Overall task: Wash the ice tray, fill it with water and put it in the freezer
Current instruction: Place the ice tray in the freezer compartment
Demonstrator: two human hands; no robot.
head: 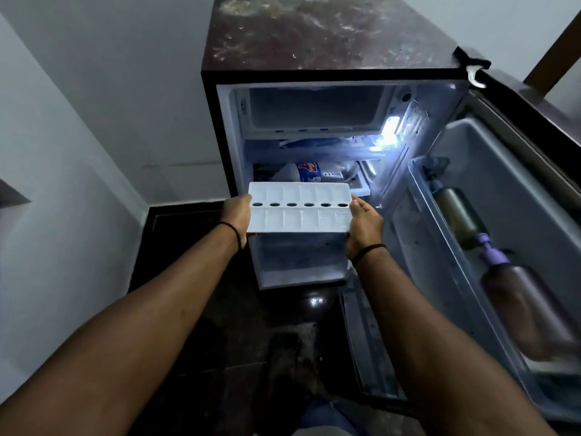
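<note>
1. A person holds a white ice tray (300,207) level in front of an open small fridge (314,70), the tray's long axis running left to right across the view, its open cells facing up.
2. The left hand (235,215) grips the tray's left short end, with the thumb lying on top of the rim and the fingers hidden beneath.
3. The right hand (364,226) grips the right short end the same way, thumb on the upper edge and palm turned inward.
4. The tray carries two rows of cells along its length, with a line of dark oval holes between them; whether the cells contain water cannot be told for certain.
5. The tray hangs in the air outside the cabinet, level with the middle shelves and well below the freezer compartment (317,108), which sits at the top of the cabinet with its interior visible.
6. Packets, one with a red and blue label (309,173), lie on the shelf behind the tray.
7. The fridge door (503,190) stands open to the right, its rack holding a bottle with a purple cap (522,297) and another bottle (459,212) above it.
8. An interior light (390,130) glows on the cabinet's right wall.
9. Each wrist wears a thin dark band.
</note>
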